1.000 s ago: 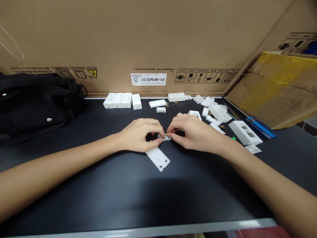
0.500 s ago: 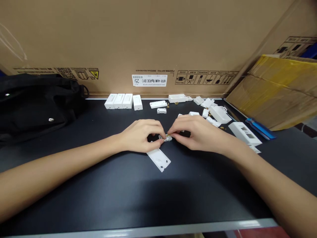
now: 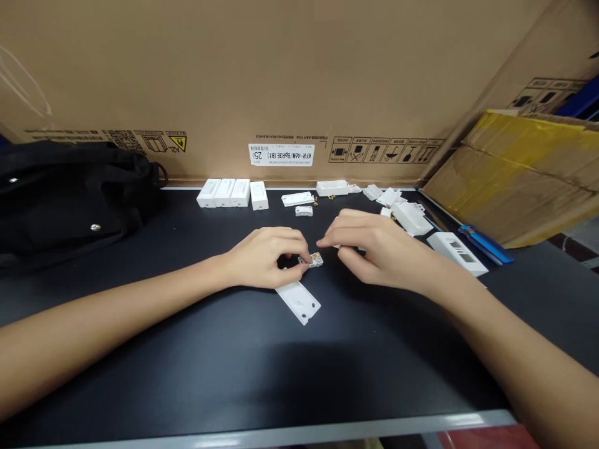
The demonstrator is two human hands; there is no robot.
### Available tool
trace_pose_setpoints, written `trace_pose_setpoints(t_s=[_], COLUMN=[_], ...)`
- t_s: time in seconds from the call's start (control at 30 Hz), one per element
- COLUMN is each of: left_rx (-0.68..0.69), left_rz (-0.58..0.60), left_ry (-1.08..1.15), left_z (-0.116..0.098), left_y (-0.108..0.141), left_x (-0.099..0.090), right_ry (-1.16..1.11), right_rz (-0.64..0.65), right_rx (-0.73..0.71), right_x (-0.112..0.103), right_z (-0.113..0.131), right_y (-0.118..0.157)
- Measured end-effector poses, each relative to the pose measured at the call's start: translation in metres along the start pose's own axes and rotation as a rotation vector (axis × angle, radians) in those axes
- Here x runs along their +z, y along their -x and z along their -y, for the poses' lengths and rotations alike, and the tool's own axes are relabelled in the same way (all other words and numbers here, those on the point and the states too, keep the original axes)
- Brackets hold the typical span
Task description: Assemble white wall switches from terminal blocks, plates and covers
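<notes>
Left fingers (image 3: 294,249) pinching small white terminal block (image 3: 315,260), right hand (image 3: 374,252) just beside

A white label (image 3: 281,154) on the brown cardboard carton (image 3: 140,75), upper middle of the frame, reads "KFR-46W/BpR3E (B1)" and "25" beside a barcode; a yellow warning triangle (image 3: 178,143) and handling pictograms (image 3: 386,149) stand nearby.

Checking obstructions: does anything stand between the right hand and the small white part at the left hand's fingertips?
Nothing visible; the right hand sits just apart from the small white part in the left hand.
</notes>
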State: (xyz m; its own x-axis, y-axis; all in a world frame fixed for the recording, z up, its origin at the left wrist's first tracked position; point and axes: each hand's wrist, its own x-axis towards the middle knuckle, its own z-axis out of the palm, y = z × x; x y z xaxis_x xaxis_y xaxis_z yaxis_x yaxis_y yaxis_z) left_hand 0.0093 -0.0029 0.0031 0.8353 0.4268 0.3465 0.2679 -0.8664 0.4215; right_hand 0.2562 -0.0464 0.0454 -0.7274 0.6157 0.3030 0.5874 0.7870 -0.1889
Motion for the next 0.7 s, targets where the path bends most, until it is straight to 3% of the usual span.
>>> trace_pose_setpoints(t_s=[0.13, 0.27, 0.37, 0.5, 0.63, 0.7], left_rx=[-0.005, 0.027, 0.043, 0.028, 0.018, 0.011], left_rz=[-0.001, -0.007, -0.015, -0.021, -0.022, -0.024], left_ry=[-0.008, -0.018, -0.029, -0.034, -0.034, -0.036], left_z=[0.001, 0.0021, 0.0025, 0.0024, 0.0025, 0.0027], left_y=[0.0, -0.0001, -0.0002, 0.0001, 0.0003, 0.0001], left_x=[0.0005, 0.0017, 0.0024, 0.0026, 0.0024, 0.0025], right_ry=[0.013, 0.026, 0.044, 0.065, 0.054, 0.066], right_rz=[0.06, 0.012, 0.076, -0.021, 0.073, 0.024], right_rx=[0.023, 0.045, 0.037, 0.058, 0.063, 0.086], right_x=[0.0026, 0.0028, 0.0015, -0.0013, -0.0004, 0.0004], right_z=[0.0023, 0.0046, 0.0057, 0.0058, 0.0024, 0.0014], right_y=[-0.0017, -0.0037, -0.0043, -0.0029, -0.001, -0.0008])
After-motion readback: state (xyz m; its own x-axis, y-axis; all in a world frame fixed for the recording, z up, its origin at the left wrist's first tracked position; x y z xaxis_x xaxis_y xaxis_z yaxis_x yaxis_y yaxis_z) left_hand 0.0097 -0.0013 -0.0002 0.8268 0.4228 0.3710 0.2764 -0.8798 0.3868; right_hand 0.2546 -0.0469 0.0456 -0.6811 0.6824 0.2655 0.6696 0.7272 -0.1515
